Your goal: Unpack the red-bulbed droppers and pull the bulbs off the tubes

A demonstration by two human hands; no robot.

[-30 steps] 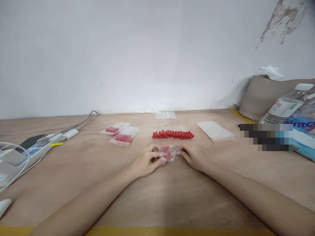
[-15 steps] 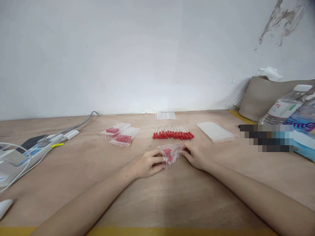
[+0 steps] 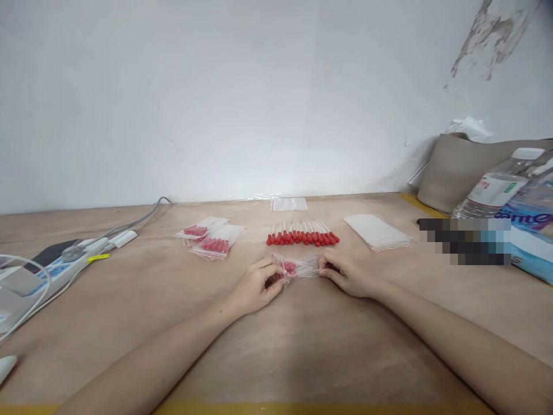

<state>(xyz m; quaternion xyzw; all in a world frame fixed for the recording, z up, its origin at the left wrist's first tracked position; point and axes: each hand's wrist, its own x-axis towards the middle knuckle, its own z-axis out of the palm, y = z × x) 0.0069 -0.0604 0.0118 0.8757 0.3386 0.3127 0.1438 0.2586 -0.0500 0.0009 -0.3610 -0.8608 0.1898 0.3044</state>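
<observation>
A clear plastic zip bag (image 3: 306,267) with red-tipped sticks inside is stretched between my two hands, just above the table. My left hand (image 3: 260,283) pinches its left end, beside the red tips. At the other end, the fingertips of my right hand (image 3: 341,273) are closed on the plastic. Beyond the bag lies a row of white sticks with red tips (image 3: 302,237), side by side. Filled bags (image 3: 215,244) of the same sticks are piled to the left of that row. On the right sits a stack of flat clear bags (image 3: 377,231).
Another flat bag (image 3: 289,204) lies by the wall. A power strip (image 3: 60,270) with cables runs along the left side. At the right stand a water bottle (image 3: 492,187), a grey-brown bag-like container (image 3: 449,170) and a blue tissue pack (image 3: 531,256). A blurred patch covers something dark there.
The held bag has been pulled from a crumpled, tilted shape into a flatter one stretched sideways. My left hand has shifted slightly left. Both hands still hold the bag.
</observation>
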